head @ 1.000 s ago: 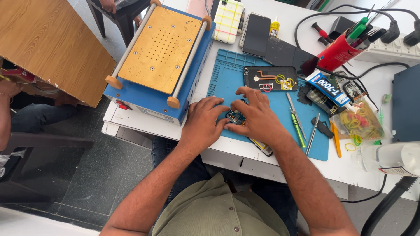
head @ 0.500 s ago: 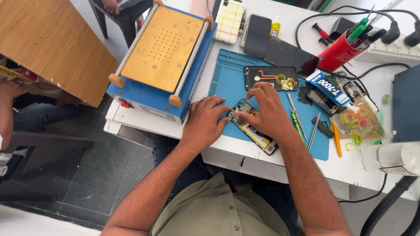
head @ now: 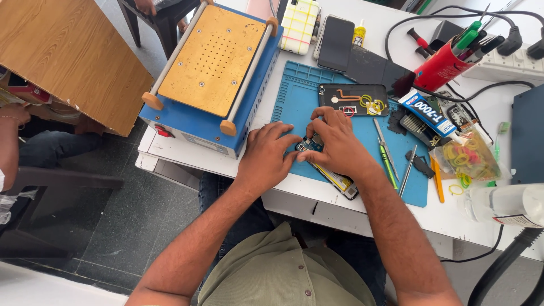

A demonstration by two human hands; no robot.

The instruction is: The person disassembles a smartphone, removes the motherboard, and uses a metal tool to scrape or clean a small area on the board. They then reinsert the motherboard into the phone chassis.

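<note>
An opened phone with its circuit board showing lies on a blue work mat on a white table. My left hand rests on the phone's left end, fingers pressing down on it. My right hand lies over the middle of the phone, fingertips touching the upper part of the board. Only the phone's lower right end and a bit of board between my hands show. A black phone back cover with orange flex parts lies just beyond my right hand.
A blue machine with a brass-coloured plate stands at the left. Tweezers and screwdrivers lie right of my hand. A red tool holder, glue tube, bag of small parts, two phones, cables and a power strip crowd the back. Another person's arm is at far left.
Both hands shifted slightly up the mat with the phone. My right hand moved off the phone's lower end, which now shows.
</note>
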